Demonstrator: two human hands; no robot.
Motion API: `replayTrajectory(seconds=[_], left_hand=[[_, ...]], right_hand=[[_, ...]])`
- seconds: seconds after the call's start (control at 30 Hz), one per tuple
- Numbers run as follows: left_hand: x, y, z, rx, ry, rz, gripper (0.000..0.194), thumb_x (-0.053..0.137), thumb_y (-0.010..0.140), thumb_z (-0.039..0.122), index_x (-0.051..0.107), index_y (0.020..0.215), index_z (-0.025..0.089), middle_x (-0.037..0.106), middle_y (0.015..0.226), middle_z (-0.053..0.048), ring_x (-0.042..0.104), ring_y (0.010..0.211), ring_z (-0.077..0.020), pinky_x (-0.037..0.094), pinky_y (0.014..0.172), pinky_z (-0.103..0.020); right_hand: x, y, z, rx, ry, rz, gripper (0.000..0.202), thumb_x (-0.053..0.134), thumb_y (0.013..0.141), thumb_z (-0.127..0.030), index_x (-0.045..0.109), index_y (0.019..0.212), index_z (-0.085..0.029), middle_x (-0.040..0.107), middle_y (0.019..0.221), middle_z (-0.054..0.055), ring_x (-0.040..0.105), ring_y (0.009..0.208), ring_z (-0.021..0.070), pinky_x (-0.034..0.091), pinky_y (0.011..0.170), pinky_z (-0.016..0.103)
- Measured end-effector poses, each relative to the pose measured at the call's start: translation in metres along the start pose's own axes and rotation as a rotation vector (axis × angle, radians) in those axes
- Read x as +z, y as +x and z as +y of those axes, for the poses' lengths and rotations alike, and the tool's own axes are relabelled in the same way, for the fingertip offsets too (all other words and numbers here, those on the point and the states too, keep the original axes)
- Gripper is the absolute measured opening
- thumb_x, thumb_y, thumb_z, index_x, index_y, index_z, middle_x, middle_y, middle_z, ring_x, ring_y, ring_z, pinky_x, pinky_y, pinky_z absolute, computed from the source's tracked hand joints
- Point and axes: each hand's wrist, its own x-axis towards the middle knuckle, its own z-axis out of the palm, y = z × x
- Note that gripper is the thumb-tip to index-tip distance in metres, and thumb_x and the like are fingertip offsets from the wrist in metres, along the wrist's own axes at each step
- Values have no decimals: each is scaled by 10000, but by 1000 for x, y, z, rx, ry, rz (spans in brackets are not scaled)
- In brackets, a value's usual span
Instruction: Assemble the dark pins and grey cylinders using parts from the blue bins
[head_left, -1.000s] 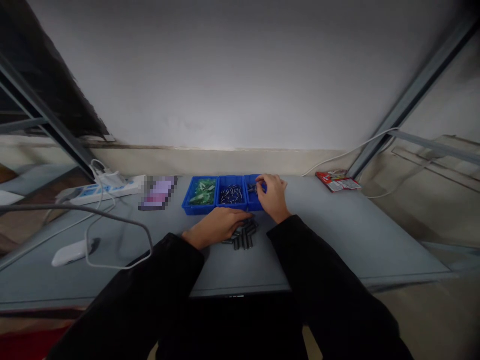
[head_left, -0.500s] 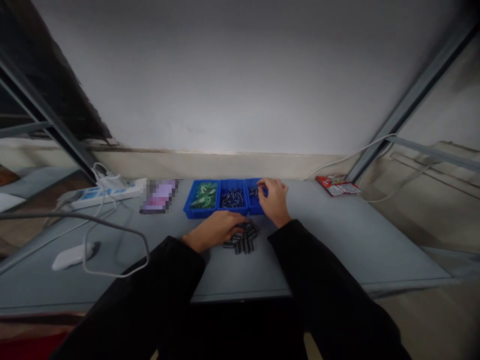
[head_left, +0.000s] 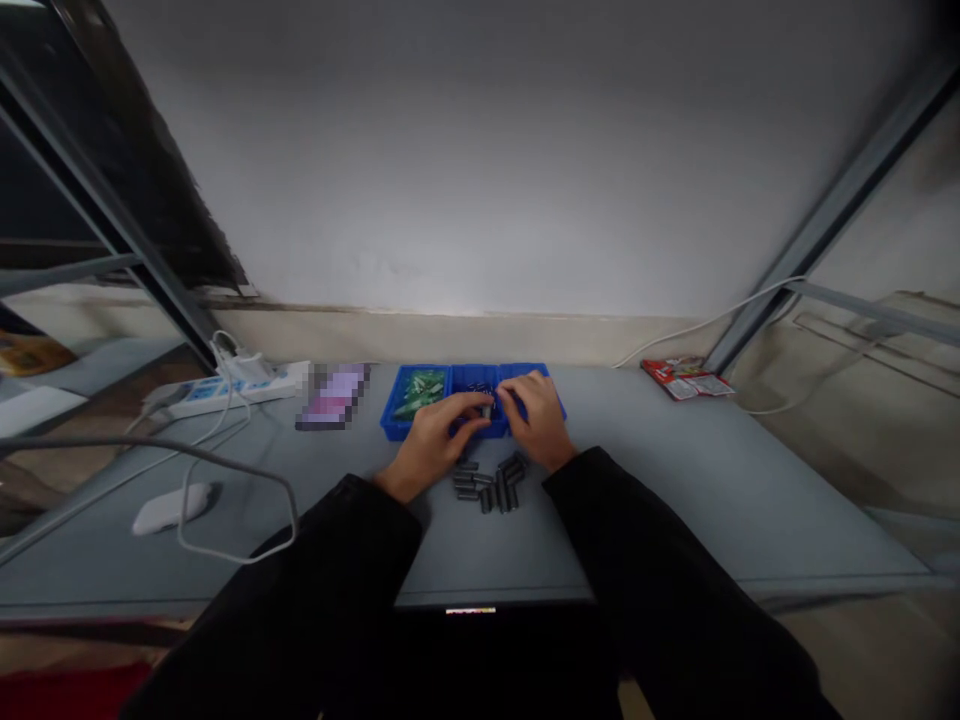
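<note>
Three small blue bins (head_left: 397,425) stand side by side on the grey table (head_left: 675,480); the left one holds green parts (head_left: 421,388), the middle one small dark parts. My left hand (head_left: 435,440) and my right hand (head_left: 534,420) meet over the middle bin, fingertips pinched together on a small dark cylindrical part (head_left: 488,408). Which hand carries the part is hard to tell. A pile of several dark cylinders (head_left: 491,482) lies on the table just in front of my hands. Both arms wear black sleeves.
A white power strip (head_left: 225,392) with plugs and cables lies at the back left, next to a blurred purple object (head_left: 334,397). A white mouse-shaped device (head_left: 169,507) and a grey cable loop sit at left. A red packet (head_left: 684,377) lies back right. Metal frame posts flank the table.
My left hand rose from the pile of cylinders to the middle bin. My right hand moved left from the right bin to meet it. The camera shifted slightly.
</note>
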Motion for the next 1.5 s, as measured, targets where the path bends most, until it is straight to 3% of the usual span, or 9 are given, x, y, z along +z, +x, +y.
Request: replayTrajectory(seconds=[0.13, 0.27, 0.37, 0.7, 0.93, 1.07, 1.3, 1.5], left_hand=[[0, 0, -4, -79, -55, 122, 265, 653, 963, 224, 646, 1227, 199, 736, 1108, -71, 728, 917, -174, 615, 821, -301], [1, 1, -4, -88, -62, 135, 266, 650, 959, 217, 632, 1223, 192, 725, 1155, -90, 727, 954, -188, 605, 880, -336], [2, 2, -3, -78, -55, 136, 286, 669, 938, 193, 616, 1218, 186, 728, 1133, -91, 722, 923, -183, 604, 834, -324], [4, 0, -9, -81, -68, 152, 488, 760, 851, 154, 540, 1286, 186, 697, 1153, -100, 710, 829, -161, 588, 733, -296], [4, 1, -7, -52, -15, 113, 484, 773, 824, 96, 570, 1251, 196, 692, 1102, -65, 697, 812, -146, 569, 735, -278], [3, 0, -10, -60, 11, 115, 427, 772, 855, 174, 583, 1238, 191, 693, 1080, -69, 692, 847, -166, 572, 746, -297], [0, 0, -14, -88, 44, 79, 136, 689, 938, 259, 682, 1051, 182, 717, 917, -46, 671, 800, -175, 557, 746, -311], [-3, 2, -8, -126, 33, 70, 138, 624, 977, 263, 687, 1060, 173, 739, 953, -60, 698, 851, -188, 565, 764, -318]], right_hand=[[2, -2, -5, -24, 12, -85, 231, 459, 1045, -304, 647, 955, -204, 698, 931, 53, 549, 924, 231, 369, 844, 390], [5, -4, -4, -56, 27, -157, 228, 476, 1045, -325, 653, 972, -202, 705, 948, 54, 550, 938, 229, 368, 851, 390], [8, -4, -3, -67, 30, -185, 217, 481, 1044, -313, 652, 975, -200, 711, 956, 56, 553, 948, 229, 366, 860, 393], [6, -4, -6, -63, 77, -134, 205, 475, 1042, -305, 649, 1004, -202, 694, 968, 56, 565, 936, 230, 382, 867, 394], [5, -4, -8, -115, 64, -142, 189, 529, 1026, -339, 659, 1009, -202, 700, 935, 55, 573, 914, 228, 384, 847, 387], [7, -4, -6, -99, 59, -111, 200, 502, 1032, -280, 659, 931, -207, 698, 907, 51, 574, 902, 225, 392, 848, 388], [11, -5, -1, -129, 92, -48, 199, 492, 1035, -260, 679, 1015, -195, 719, 963, 72, 607, 912, 234, 446, 856, 395], [11, -6, -4, -131, 123, -58, 214, 474, 1037, -243, 686, 1043, -217, 738, 1016, 64, 619, 941, 232, 470, 937, 416]])
